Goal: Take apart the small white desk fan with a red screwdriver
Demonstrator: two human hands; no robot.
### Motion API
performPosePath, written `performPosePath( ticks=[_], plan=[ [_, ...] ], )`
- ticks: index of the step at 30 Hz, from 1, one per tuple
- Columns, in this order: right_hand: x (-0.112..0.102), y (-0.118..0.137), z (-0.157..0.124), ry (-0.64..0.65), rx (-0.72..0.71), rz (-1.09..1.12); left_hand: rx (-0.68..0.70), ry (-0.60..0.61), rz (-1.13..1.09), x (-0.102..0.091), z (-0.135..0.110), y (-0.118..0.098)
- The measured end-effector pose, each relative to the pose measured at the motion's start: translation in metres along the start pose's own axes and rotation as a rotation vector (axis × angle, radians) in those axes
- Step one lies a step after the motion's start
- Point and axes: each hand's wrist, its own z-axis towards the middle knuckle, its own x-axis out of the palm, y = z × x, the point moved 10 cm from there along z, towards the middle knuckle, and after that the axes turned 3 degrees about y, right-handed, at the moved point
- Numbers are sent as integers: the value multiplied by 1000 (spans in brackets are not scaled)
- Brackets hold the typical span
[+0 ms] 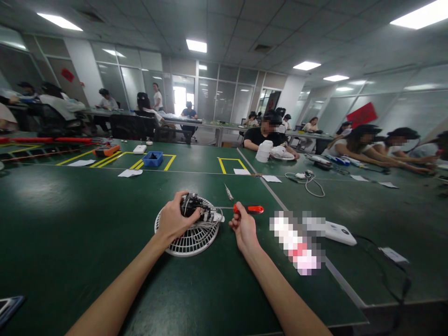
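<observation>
My left hand (178, 217) is closed around a black fan motor (190, 204) with wires and white parts at its right end. Beneath it, a round white fan grille (191, 247) lies flat on the green table. Between the fingers of my right hand (244, 226) is a screwdriver with a red and black handle (255, 209). Its thin shaft points left toward the white end of the motor; whether the tip touches a screw is too small to tell. Just beyond, a small clear-handled screwdriver (229, 193) rests on the table.
To the right are a blurred-out object (296, 242) and a white power bank (339, 232) with a black cable. A blue bin (153, 159) and an orange meter (107, 150) stand at the back left. Across the table a person (268, 133) sits behind white fan parts (264, 150).
</observation>
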Motion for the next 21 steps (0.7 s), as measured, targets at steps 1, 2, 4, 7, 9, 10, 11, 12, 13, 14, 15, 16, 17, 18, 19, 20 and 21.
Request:
performPosePath(
  ticks=[1,2,4,7,9,10,11,12,13,14,15,16,17,18,19,20,21],
  plan=[
    [0,1,0,1,-6,-1,2,-1,2,0,0,0],
    [0,1,0,2,-12,-2,2,-1,3,-1,0,-1],
    [0,2,0,-1,-17,-2,-3,2,6,-1,0,-1],
    [-1,2,0,-16,-13,0,-7,8,7,1,0,-1],
    [-2,1,0,-22,-13,4,-5,10,6,1,0,-1],
    [-2,1,0,-24,-17,6,-5,10,5,1,0,-1],
    [-2,2,0,-24,-20,8,-4,10,5,1,0,-1],
    [-2,2,0,-24,-24,10,-4,10,6,1,0,-1],
    [-2,3,0,-24,-27,14,-2,9,8,1,0,-2],
    [-3,4,1,-24,-30,16,1,8,10,0,0,-2],
    [-2,4,1,-21,-32,18,3,6,14,0,0,-2],
    [-2,4,1,-18,-31,17,6,3,19,-1,0,-3],
    [-2,5,2,-17,-30,17,9,0,24,-1,0,-3],
    [-2,5,2,-15,-29,16,11,-3,27,-2,0,-4],
    [-2,5,2,-14,-30,17,13,-5,28,-2,0,-4],
    [-2,4,2,-13,-31,19,12,-6,28,-2,0,-4],
    [-1,4,2,-10,-34,21,11,-4,27,-1,0,-3]
  ],
)
